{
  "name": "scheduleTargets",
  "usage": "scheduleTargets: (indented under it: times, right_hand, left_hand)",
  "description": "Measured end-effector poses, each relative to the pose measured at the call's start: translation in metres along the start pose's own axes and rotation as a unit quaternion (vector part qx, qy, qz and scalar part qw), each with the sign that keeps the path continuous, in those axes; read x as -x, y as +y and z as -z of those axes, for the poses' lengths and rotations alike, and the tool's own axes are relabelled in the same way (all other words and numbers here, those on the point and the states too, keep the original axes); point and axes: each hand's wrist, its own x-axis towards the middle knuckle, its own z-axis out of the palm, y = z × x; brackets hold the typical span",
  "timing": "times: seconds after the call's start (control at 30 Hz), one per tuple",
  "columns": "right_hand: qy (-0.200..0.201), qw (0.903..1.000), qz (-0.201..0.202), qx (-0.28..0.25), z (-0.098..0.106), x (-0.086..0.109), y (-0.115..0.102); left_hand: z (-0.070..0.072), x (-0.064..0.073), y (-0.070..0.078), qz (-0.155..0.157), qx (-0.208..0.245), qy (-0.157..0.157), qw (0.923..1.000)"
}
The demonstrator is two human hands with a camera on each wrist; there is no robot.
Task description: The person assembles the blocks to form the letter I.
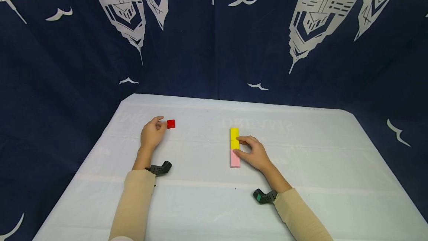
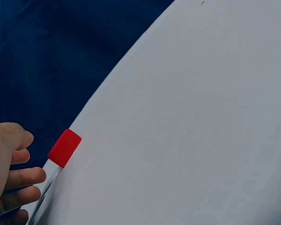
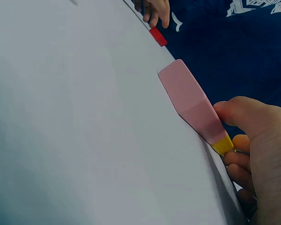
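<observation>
A small red block (image 1: 171, 124) sits on the table at the left. My left hand (image 1: 153, 133) is just left of it, fingers loosely bent; the left wrist view shows a gap between the fingers (image 2: 30, 177) and the red block (image 2: 64, 147). Right of the middle, a yellow piece (image 1: 234, 135) with a faint seam and a pink block (image 1: 235, 161) stand end to end in a straight row, pink nearer me. My right hand (image 1: 255, 153) touches this row from its right side, forefinger at the yellow, thumb (image 3: 227, 112) against the pink block (image 3: 189, 96).
A white cloth covers the table (image 1: 200, 203), its far edge running behind the blocks. Beyond hangs a dark blue curtain (image 1: 214, 47) with white building and bird prints. A black wrist camera (image 1: 160, 168) is on the left wrist, another camera (image 1: 264, 196) on the right.
</observation>
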Motion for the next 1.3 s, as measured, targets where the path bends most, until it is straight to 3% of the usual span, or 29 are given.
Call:
scheduleTargets:
  times: [0.4,0.7,1.3]
  right_hand:
    - [0.006,0.9999,0.010,0.002,-0.001,0.000,0.000]
    - [0.010,0.9998,0.015,0.001,-0.001,0.000,-0.002]
    - [0.001,1.0000,0.005,-0.004,0.001,0.001,0.001]
  left_hand:
    - [-0.010,-0.007,-0.005,-0.021,0.005,-0.024,0.9995]
    - [-0.015,-0.005,-0.004,-0.055,-0.027,-0.023,0.9979]
    - [-0.022,-0.004,-0.010,-0.036,-0.011,-0.016,0.9991]
